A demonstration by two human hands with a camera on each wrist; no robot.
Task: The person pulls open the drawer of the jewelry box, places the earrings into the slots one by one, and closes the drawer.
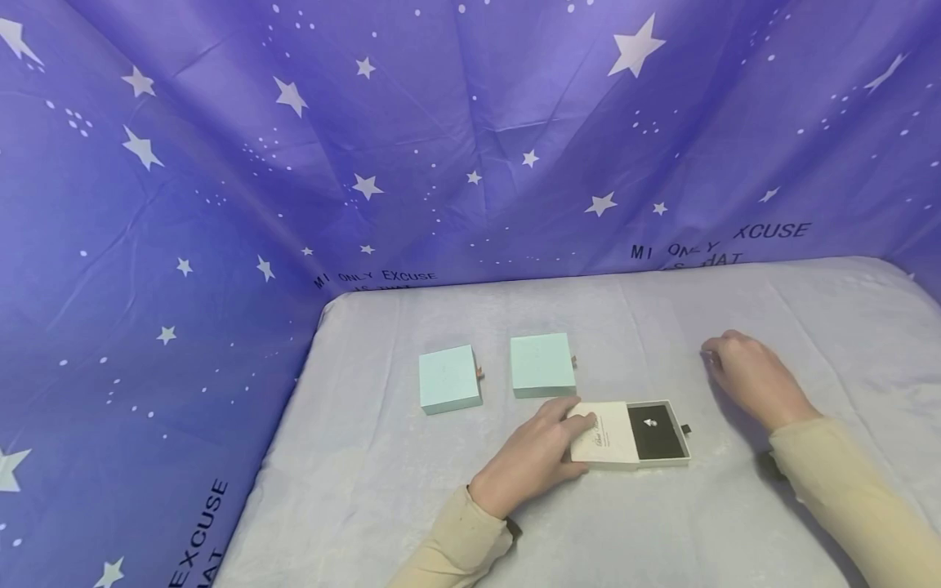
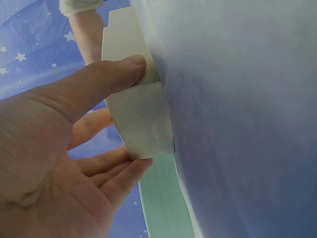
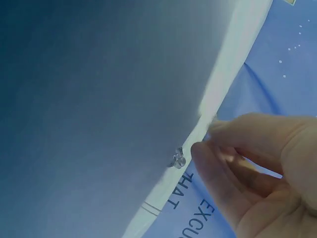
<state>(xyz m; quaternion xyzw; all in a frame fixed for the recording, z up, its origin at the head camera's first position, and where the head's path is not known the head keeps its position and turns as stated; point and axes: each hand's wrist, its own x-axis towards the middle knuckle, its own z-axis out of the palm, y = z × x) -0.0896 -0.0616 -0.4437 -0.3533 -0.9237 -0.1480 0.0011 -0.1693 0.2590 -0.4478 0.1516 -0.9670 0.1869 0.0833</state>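
My left hand (image 1: 531,453) grips a small white drawer box (image 1: 604,437) with printed lettering, its thumb on the near side and fingers on the top and far side. The box's drawer (image 1: 688,447) is pulled out to the right, showing a black insert (image 1: 657,433) with one sparkling earring (image 1: 650,423) on it. To the right of the box, above the table, my right hand (image 1: 751,377) has thumb and forefinger brought together. Right at those fingertips, a small clear-stoned earring (image 3: 178,159) shows in the right wrist view, apparently pinched by its thin post, which is hard to see.
Two mint-green boxes (image 1: 450,379) with orange-brown tabs lie behind and left of the white box, the right-hand mint box (image 1: 542,365) close to my left fingers. A pale cloth covers the table (image 1: 353,490). Purple starry curtains (image 1: 470,106) hang behind and to the left.
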